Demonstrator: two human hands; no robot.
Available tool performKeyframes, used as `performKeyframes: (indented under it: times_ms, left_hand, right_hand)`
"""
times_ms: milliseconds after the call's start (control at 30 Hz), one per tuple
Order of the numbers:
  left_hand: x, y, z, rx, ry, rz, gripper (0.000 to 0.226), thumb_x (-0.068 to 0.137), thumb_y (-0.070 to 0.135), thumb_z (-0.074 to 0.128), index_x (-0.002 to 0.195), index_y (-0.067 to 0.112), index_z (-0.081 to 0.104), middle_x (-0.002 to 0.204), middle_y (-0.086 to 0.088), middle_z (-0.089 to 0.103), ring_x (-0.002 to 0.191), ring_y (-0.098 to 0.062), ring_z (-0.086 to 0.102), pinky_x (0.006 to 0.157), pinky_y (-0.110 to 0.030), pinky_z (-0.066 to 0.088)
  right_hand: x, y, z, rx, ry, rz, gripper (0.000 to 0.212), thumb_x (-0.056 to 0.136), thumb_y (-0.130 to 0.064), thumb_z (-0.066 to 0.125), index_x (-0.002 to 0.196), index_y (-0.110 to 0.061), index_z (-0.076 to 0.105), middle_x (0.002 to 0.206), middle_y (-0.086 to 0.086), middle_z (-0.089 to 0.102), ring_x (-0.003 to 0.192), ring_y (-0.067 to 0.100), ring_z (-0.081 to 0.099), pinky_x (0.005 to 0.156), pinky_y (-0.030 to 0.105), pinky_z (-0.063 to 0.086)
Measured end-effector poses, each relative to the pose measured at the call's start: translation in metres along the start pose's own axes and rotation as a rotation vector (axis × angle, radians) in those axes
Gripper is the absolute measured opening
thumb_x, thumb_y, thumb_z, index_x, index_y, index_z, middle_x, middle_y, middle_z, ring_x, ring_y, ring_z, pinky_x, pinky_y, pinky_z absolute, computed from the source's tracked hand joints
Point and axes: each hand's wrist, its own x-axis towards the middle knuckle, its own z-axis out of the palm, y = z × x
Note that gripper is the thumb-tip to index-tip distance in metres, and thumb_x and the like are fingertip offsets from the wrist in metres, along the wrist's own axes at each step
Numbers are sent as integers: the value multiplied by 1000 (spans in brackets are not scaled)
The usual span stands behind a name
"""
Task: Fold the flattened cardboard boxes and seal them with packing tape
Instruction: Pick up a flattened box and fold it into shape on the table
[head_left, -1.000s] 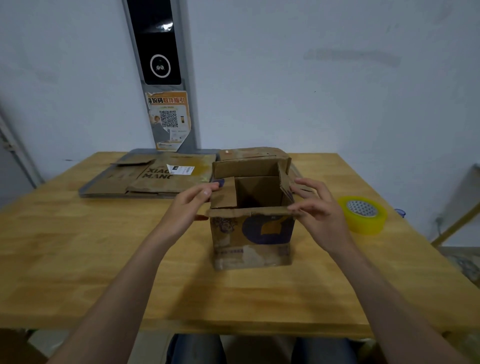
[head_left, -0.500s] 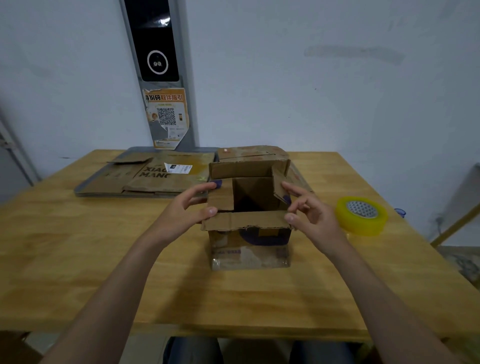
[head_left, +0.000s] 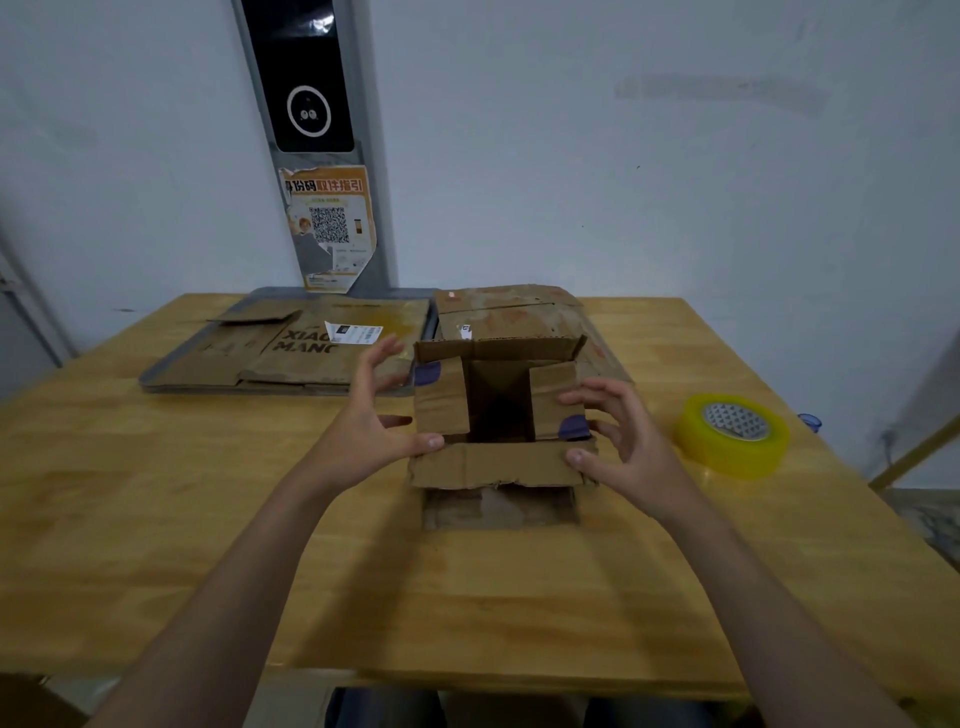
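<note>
On wood table (head_left: 156, 493) by pale wall (head_left: 623, 182), L hand (head_left: 371, 421) & R hand (head_left: 623, 441), fingers spread, thumb-press box flap (head_left: 498, 465).

Single head-worn wide-angle view looks forward and down across the wooden table (head_left: 156, 519) from close above its near edge.

The flattened cardboard (head_left: 291, 356) reads "XIA…" over "MANC"; the wall poster (head_left: 330, 228) carries a QR code and Chinese characters.

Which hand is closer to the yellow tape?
Right. The right hand touches the cardboard box's right edge, with the yellow tape roll just beyond it, not touching. The left hand is across the box, on its left edge.
</note>
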Motion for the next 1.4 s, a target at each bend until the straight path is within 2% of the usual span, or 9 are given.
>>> performKeyframes:
  times_ms: [100, 300, 433, 600, 767, 933, 1167, 1267, 1400]
  left_hand:
    - [6, -2, -3, 8, -50, 15, 118, 62, 43, 94, 152, 58, 19, 157, 32, 29, 141, 8, 36, 86, -18, 55]
    - [15, -7, -7, 77, -135, 74, 73, 69, 48, 85, 137, 47, 58, 155, 31, 36, 142, 7, 34, 88, -18, 55]
    - [22, -13, -10, 77, -137, 44, 63, 79, 32, 84, 136, 46, 60, 155, 32, 35, 141, 5, 37, 94, -30, 58]
    - [25, -17, -6, 44, -134, -13, 41, 97, 41, 64, 137, 49, 59, 157, 36, 29, 146, 6, 29, 110, -41, 42]
    - [23, -19, -11, -16, -235, -85, 81, 74, 9, 48, 143, 52, 51, 159, 36, 24, 148, 5, 24, 110, -36, 42]
    - [20, -21, -7, -87, -232, -85, 71, 79, 44, 76, 143, 55, 48, 156, 39, 25, 145, 4, 31, 113, -37, 41]
    - [18, -3, 14, -129, 78, -163, 43, 87, 46, 74, 127, 55, 61, 141, 17, 55, 131, -17, 53, 90, -47, 60]
    - [15, 5, 15, -59, 149, -196, 40, 89, 41, 76, 126, 51, 64, 129, 15, 60, 120, -12, 59, 81, -42, 63]
    - [15, 17, 14, -26, 212, -282, 39, 87, 41, 78, 124, 45, 68, 111, 26, 53, 92, -9, 67, 53, -27, 59]
  right_hand:
    - [6, 1, -1, -5, 7, 12, 85, 81, -36, 83, 148, -32, 31, 137, -6, 58, 136, 20, 49, 108, 44, 43]
    - [20, 3, -2, 6, 18, 47, 102, 73, -45, 86, 153, -53, 23, 144, -13, 41, 128, 10, 50, 104, 36, 48]
    - [28, 3, -5, -84, -33, 63, 65, 80, -45, 85, 138, -48, 56, 134, -17, 30, 123, 6, 45, 110, 43, 47]
    - [29, 1, -5, -101, -75, 83, 48, 95, -44, 59, 143, -39, 56, 158, -27, 24, 145, -8, 24, 113, 32, 39]
    - [31, 6, -12, -81, -172, 86, 73, 94, 13, 42, 151, -33, 48, 165, -27, 21, 153, -1, 14, 116, 53, 39]
    - [35, 3, -7, -85, -40, 84, 42, 101, -44, 55, 143, -36, 54, 158, -30, 34, 146, -7, 29, 109, 46, 48]
    - [38, -14, 9, -67, 185, 143, 34, 101, -31, 63, 128, -50, 58, 128, -45, 48, 115, 7, 59, 76, 25, 60]
    - [39, -22, 12, -144, 214, 109, 25, 99, -21, 65, 120, -34, 69, 130, -36, 51, 117, 3, 58, 80, 17, 56]
    - [45, -28, 18, -257, 236, 185, 19, 97, -24, 67, 114, -28, 74, 126, -22, 53, 121, 5, 53, 94, 29, 54]
